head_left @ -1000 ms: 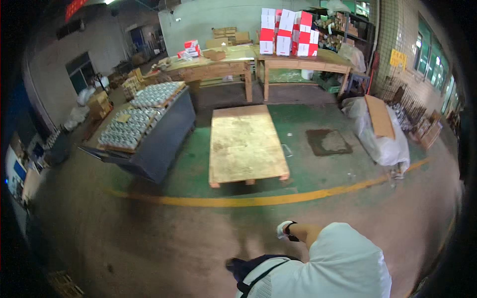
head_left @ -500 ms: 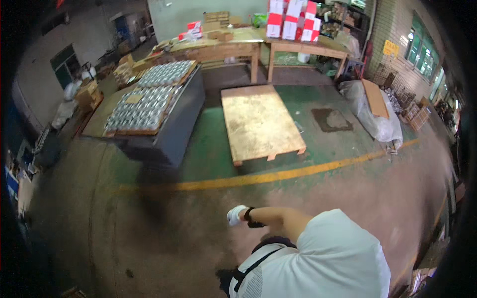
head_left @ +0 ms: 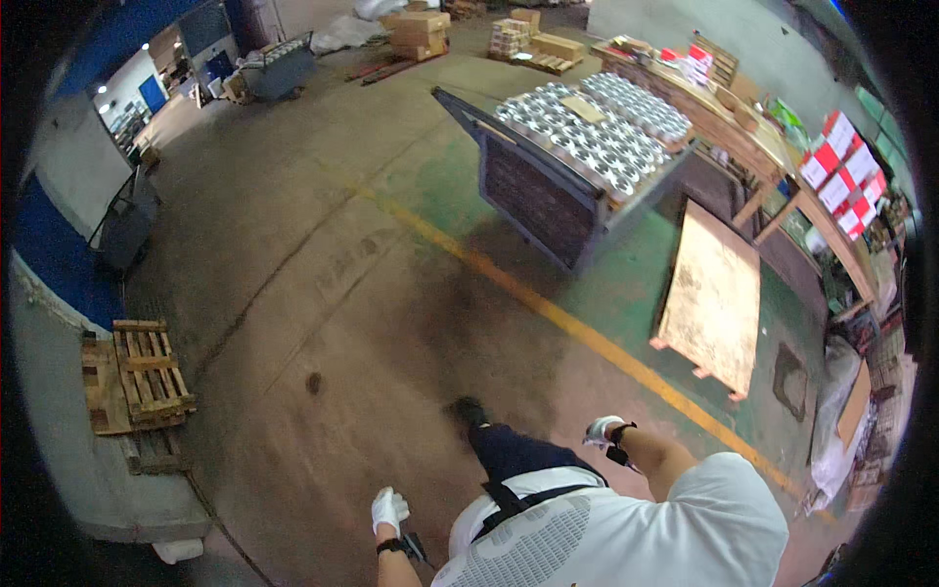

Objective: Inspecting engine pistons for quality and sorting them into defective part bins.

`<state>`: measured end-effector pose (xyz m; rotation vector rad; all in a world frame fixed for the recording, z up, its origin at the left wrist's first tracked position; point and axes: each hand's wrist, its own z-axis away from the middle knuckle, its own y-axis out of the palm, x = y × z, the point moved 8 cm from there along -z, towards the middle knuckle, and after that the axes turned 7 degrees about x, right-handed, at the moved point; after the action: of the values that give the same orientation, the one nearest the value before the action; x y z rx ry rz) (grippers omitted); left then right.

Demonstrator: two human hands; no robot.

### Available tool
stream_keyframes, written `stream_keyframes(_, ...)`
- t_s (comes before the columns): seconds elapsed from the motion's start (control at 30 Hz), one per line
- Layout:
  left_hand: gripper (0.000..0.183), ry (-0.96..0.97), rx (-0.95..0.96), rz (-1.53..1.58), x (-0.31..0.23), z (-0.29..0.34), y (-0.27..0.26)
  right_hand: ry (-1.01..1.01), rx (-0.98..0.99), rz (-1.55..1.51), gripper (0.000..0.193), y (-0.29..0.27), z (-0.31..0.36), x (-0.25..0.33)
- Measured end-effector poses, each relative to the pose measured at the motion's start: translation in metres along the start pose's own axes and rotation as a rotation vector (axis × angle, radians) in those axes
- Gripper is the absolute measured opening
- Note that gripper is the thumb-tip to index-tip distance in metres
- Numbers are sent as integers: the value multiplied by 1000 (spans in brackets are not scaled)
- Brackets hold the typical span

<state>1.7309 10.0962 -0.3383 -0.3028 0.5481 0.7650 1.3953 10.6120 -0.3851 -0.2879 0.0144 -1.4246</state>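
Note:
My left hand (head_left: 389,510), in a white glove with a black band at the wrist, is held out at the lower middle over the bare floor. Its fingers are curled in, and nothing shows in them. On the other side of my body, my right hand (head_left: 603,431) wears a matching glove and a dark wristband. Its fingers look loosely curled, with no object visible. Neither hand touches anything. Nearest ahead of the right hand are a yellow floor line (head_left: 548,311) and a low wooden pallet (head_left: 715,293) with a flat top.
A dark metal-sided cart (head_left: 536,201) carries rows of shiny metal parts (head_left: 587,132). Behind it runs a wooden workbench (head_left: 719,106) with red-and-white boxes (head_left: 843,174). Slatted pallets (head_left: 150,377) lie by the left wall. Cardboard boxes (head_left: 419,35) stand far back.
My view has swung left, so the cart and pallet now sit farther right. My left hand has come into view, along with my leg in stride. Both hands stay free of objects.

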Motion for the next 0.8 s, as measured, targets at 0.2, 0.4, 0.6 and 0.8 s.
stream_keyframes(0.2, 38, -56, 36, 47, -104, -102, -27, 41, -48, 228, 48, -153, -75, 115)
stream_keyframes(0.4, 36, -40, 54, 154, -218, -184, -79, -113, -207, 358, 51, -351, -103, 337)
stream_keyframes(0.6, 33, -82, 139, 259, -309, -281, -89, -348, -333, 293, 47, -512, -103, 592)
stream_keyframes(0.8, 31, -25, 266, 321, -483, -439, -134, -385, -383, 472, 53, -562, -193, 678)
